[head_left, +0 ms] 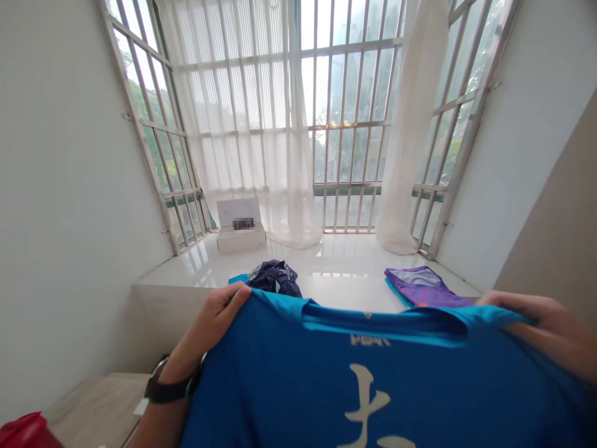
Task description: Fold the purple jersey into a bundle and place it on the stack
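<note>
A blue T-shirt with pale lettering on its front hangs stretched between my two hands, its neckline at the top. My left hand pinches one shoulder of it, thumb on top; a dark watch is on that wrist. At the other shoulder, my right hand grips the cloth, slightly blurred, with its fingertips partly hidden by the fabric. Beyond the shirt, a crumpled dark navy garment lies on the white sill nearer my left hand. Folded purple clothing with a blue piece under it lies nearer my right hand.
The white window sill runs across ahead, with an open white box at its back left. Sheer curtains hang before barred windows. A red object sits at lower left, by a wood-toned surface.
</note>
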A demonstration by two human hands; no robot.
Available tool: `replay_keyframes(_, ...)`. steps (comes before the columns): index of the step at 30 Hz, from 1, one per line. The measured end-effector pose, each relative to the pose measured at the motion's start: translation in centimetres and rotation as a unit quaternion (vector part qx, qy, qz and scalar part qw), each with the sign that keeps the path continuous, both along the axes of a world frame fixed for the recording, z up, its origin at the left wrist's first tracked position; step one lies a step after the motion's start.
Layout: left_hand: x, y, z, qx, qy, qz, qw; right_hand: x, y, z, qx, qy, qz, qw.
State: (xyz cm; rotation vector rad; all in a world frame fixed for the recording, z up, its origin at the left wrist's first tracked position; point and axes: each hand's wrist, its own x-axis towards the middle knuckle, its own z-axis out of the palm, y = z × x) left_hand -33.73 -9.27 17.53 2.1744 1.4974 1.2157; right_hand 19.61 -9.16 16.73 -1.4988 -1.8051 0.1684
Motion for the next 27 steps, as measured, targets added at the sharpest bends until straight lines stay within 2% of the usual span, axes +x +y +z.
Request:
replay_keyframes(1, 1.0, 2.7, 0.3, 0.020, 0.028, 0.035, 0.999, -0.6, 2.2, 0.5, -0.035, -0.019, 0.023, 0.999)
replay_keyframes(2, 2.2, 5.4, 0.4, 0.041, 0.062, 0.086, 0.994, -1.5, 4.4, 0.7, -0.029, -0.038, 0.004, 0.999)
replay_keyframes(4, 5.0, 9.7, -0.5, 0.066, 0.152, 0.192, 0.967, -3.6, 8.3, 0.1, 0.006, -0.095, -0.098, 0.991)
replay_keyframes(6, 8.0, 12.0, -3.0, 0.067, 0.181, 0.192, 0.962, -5.9, 10.9, -2.1, 0.011, -0.115, -0.134, 0.984)
replay_keyframes(8, 11.1, 12.3, -6.9, 0.048, 0.208, 0.159, 0.964, -8.3, 11.9, -5.8, 0.005, -0.178, -0.104, 0.979)
replay_keyframes(11, 14.8, 10.7, -13.9, -0.071, 0.291, 0.019, 0.954, -11.2, 10.8, -12.6, -0.072, -0.249, -0.025, 0.966)
replay_keyframes(13, 16.2, 9.5, -17.8, -0.157, 0.304, -0.009, 0.940, -12.5, 9.4, -16.8, -0.154, -0.283, -0.019, 0.947)
replay_keyframes(15, 16.8, 9.0, -20.3, -0.187, 0.299, -0.011, 0.936, -13.0, 8.4, -19.9, -0.212, -0.286, -0.036, 0.934)
replay_keyframes(17, 16.7, 9.2, -21.5, -0.182, 0.294, -0.013, 0.938, -12.9, 8.0, -21.7, -0.220, -0.283, -0.055, 0.932)
replay_keyframes(19, 16.2, 9.8, -21.7, -0.175, 0.296, -0.025, 0.939, -12.6, 8.3, -22.4, -0.214, -0.282, -0.063, 0.933)
replay_keyframes(27, 15.4, 12.9, -21.0, -0.185, 0.294, -0.046, 0.937, -12.9, 11.6, -21.6, -0.240, -0.298, -0.063, 0.922)
